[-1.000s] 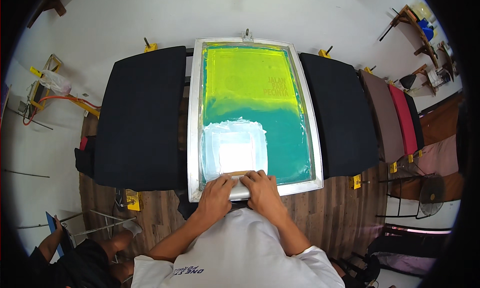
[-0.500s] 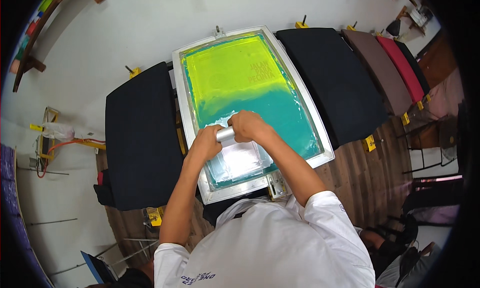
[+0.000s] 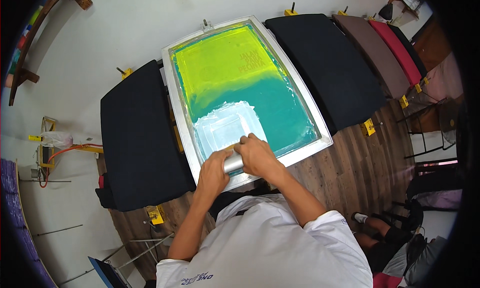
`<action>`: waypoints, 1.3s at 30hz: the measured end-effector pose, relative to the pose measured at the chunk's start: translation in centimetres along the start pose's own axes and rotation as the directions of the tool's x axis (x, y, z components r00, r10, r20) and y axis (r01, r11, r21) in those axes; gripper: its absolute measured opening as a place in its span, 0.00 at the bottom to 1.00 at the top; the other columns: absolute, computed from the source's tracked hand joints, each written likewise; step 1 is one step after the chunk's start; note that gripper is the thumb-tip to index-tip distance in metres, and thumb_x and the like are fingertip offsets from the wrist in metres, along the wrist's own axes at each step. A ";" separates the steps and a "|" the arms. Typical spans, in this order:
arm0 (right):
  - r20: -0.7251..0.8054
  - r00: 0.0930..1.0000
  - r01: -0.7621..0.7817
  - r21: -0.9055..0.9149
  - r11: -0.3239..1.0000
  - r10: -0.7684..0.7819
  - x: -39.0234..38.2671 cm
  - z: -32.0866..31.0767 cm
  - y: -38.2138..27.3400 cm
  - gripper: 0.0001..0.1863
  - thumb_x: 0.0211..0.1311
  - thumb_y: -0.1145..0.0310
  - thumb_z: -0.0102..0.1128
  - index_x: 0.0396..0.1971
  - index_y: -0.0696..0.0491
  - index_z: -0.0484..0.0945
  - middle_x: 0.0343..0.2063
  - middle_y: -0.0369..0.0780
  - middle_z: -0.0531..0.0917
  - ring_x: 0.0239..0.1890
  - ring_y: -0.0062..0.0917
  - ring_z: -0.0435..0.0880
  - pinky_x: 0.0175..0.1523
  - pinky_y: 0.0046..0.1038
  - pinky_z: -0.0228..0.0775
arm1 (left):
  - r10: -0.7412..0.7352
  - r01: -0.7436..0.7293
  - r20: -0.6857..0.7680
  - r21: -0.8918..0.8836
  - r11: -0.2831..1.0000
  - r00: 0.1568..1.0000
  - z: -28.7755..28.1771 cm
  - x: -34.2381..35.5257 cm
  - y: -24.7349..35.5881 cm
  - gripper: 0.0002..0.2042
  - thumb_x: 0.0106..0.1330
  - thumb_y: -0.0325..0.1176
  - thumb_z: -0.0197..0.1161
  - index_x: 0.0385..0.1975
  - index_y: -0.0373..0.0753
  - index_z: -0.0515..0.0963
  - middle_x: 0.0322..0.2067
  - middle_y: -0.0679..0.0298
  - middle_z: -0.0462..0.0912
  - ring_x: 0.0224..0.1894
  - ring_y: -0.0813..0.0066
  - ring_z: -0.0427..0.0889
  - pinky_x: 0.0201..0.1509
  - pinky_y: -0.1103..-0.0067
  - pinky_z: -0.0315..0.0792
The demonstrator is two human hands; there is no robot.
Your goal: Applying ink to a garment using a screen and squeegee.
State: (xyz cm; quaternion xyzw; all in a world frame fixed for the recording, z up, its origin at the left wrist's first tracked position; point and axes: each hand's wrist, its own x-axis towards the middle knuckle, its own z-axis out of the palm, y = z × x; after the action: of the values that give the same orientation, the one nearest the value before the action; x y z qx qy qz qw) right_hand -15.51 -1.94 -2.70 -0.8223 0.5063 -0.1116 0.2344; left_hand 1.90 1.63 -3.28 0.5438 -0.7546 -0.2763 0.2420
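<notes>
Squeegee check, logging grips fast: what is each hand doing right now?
Left hand: closed on the squeegee.
Right hand: closed on the squeegee too, near the screen's lower edge.

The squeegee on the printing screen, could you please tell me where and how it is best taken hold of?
Grip the squeegee by its long metal handle, one hand at each end, coming from the near edge of the screen frame. It lies crosswise, low on the mesh, so the left hand and right hand wrap over its top side by side, which probably keeps the pressure even.
</notes>
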 end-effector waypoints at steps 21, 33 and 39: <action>-0.004 0.818 -0.450 0.619 0.644 0.575 -15.6 2.8 4.1 0.23 0.68 0.53 0.62 0.36 0.63 0.75 0.28 0.44 0.82 0.31 0.28 0.84 0.35 0.28 0.75 | -0.032 0.032 0.017 0.009 0.999 0.999 0.3 -2.3 2.4 0.24 0.48 0.20 0.73 0.49 0.33 0.78 0.48 0.46 0.82 0.50 0.47 0.82 0.55 0.66 0.76; 0.443 0.786 -0.547 0.824 0.151 0.431 -15.8 3.2 6.4 0.18 0.68 0.52 0.63 0.34 0.54 0.78 0.26 0.32 0.81 0.29 0.14 0.79 0.32 0.16 0.71 | -0.095 0.093 0.032 0.046 0.995 0.995 0.2 -2.0 2.7 0.24 0.49 0.19 0.72 0.50 0.32 0.79 0.48 0.47 0.82 0.51 0.49 0.82 0.57 0.68 0.75; 0.374 0.800 -0.504 0.844 0.186 0.470 -15.8 3.6 6.2 0.18 0.66 0.53 0.65 0.29 0.55 0.78 0.22 0.30 0.77 0.25 0.11 0.73 0.30 0.17 0.64 | -0.085 0.085 0.037 0.016 0.996 0.996 0.0 -1.4 2.9 0.22 0.47 0.19 0.71 0.46 0.32 0.78 0.46 0.46 0.82 0.47 0.47 0.83 0.54 0.65 0.77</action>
State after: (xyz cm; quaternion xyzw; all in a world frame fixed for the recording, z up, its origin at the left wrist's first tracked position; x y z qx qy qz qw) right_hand -26.07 10.68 -8.07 -0.3448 0.5843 -0.2798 0.6793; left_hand 0.37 3.69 -1.40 0.5719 -0.7371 -0.2910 0.2121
